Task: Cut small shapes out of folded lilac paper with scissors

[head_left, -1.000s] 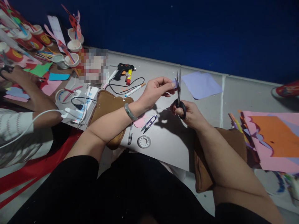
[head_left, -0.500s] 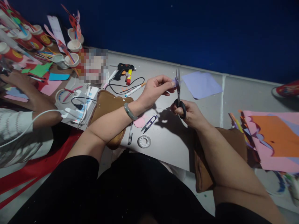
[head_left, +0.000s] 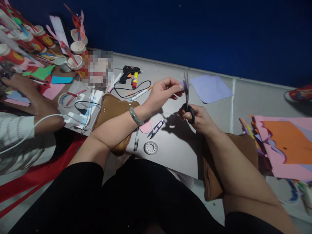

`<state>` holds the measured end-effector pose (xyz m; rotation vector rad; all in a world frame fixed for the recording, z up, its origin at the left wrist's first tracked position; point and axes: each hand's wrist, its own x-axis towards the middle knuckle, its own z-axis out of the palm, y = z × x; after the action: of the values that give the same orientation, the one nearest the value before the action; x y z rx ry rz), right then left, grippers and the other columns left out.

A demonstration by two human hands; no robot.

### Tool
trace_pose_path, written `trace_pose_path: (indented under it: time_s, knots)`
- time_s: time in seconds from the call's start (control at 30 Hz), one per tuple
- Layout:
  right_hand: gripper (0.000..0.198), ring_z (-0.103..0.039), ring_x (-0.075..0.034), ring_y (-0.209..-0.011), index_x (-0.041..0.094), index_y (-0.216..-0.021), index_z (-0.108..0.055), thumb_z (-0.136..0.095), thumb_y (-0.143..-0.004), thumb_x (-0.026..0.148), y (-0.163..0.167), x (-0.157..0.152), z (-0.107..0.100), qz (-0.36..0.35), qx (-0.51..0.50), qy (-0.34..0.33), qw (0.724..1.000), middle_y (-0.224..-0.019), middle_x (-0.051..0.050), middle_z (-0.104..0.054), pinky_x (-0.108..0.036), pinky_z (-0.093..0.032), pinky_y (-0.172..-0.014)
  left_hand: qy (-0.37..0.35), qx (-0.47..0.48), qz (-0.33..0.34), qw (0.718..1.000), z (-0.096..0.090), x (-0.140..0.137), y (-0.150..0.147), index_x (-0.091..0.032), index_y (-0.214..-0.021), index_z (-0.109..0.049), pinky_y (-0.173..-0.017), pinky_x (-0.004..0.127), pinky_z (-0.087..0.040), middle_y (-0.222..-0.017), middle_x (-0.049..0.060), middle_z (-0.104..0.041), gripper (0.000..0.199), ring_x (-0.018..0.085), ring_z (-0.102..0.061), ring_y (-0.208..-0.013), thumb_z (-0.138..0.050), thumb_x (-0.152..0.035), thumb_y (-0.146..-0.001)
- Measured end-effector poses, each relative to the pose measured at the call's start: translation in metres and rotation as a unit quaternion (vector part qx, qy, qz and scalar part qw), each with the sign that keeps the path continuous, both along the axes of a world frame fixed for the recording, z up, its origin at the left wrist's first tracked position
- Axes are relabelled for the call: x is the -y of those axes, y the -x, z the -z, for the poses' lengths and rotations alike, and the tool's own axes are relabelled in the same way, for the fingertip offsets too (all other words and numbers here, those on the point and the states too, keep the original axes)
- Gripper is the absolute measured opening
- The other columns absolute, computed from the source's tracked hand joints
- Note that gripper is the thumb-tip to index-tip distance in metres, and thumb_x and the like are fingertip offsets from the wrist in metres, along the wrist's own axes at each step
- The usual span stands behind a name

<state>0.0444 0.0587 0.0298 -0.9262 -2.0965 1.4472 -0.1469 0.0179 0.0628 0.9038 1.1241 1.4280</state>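
Between the fingertips of my left hand (head_left: 168,89) is a small piece of purple paper (head_left: 183,85), pinched above the table. My right hand (head_left: 198,117) grips black-handled scissors (head_left: 187,97), thumb and fingers in the loops, blades pointing away from me. The blades are slightly apart and meet the edge of the purple piece. Behind them a larger purple sheet (head_left: 212,88) lies flat. Below my hands are thread snips (head_left: 156,129), a pink paper circle (head_left: 145,127), a white tape roll (head_left: 150,148) and a pen (head_left: 136,143).
A glue gun (head_left: 128,74) with its cable, a glue stick (head_left: 135,80) and markers lie at the back left. A power strip (head_left: 84,107) and paper cups (head_left: 75,61) stand further left, near a co-worker's arm (head_left: 31,94). Stacked coloured paper (head_left: 292,143) is at right.
My hands stay in nearly the same place. The scissor blades have shifted very slightly against the purple piece.
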Motion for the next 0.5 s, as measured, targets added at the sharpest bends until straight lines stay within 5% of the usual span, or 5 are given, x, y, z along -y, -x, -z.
trace_pose_path:
  time_s: [0.5]
  knots:
    - [0.073,-0.052,-0.021,-0.068,0.025,-0.067,-0.057,-0.067,-0.066,0.097,0.0018,0.0023,-0.0068,-0.045,0.012,0.019,0.999,-0.07,-0.004,-0.058,-0.038,-0.045,-0.066,-0.001,-0.019,-0.008,1.0,0.0011,-0.0046,0.0051,-0.019,-0.08,-0.063,-0.075,0.022,-0.053,-0.076,-0.001,-0.072,0.021,0.008,-0.068,-0.076,-0.074,-0.031,-0.093]
